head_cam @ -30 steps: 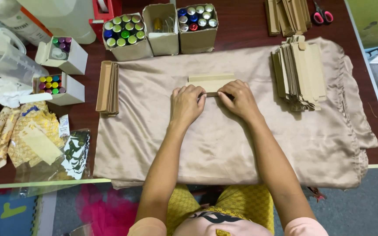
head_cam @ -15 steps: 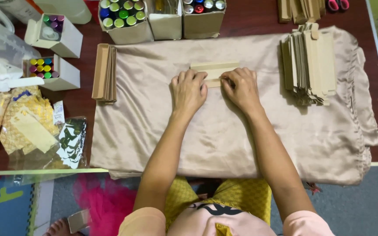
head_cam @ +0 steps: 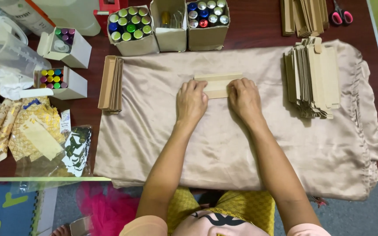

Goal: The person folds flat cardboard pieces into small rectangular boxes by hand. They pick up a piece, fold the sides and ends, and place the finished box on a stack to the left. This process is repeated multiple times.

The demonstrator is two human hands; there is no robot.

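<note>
We see a dark red worktop (head_cam: 259, 30) under a tan satin cloth (head_cam: 241, 144) that covers most of it. On the cloth's right part sits a stack of flat cardboard blanks (head_cam: 313, 78); at its left edge lies a smaller stack of folded sleeves (head_cam: 111, 83). Along the far edge stand three open cartons of small capped bottles (head_cam: 132, 26). Mid-cloth lies one flat cardboard piece (head_cam: 217, 84). Our left hand (head_cam: 191, 101) and right hand (head_cam: 244, 98) lie palm-down, fingers flat, pressing its two ends, gripping nothing. We think the piece is folded in two, but the hands hide the ends. Red-handled scissors (head_cam: 341, 16) lie at the far right.
</note>
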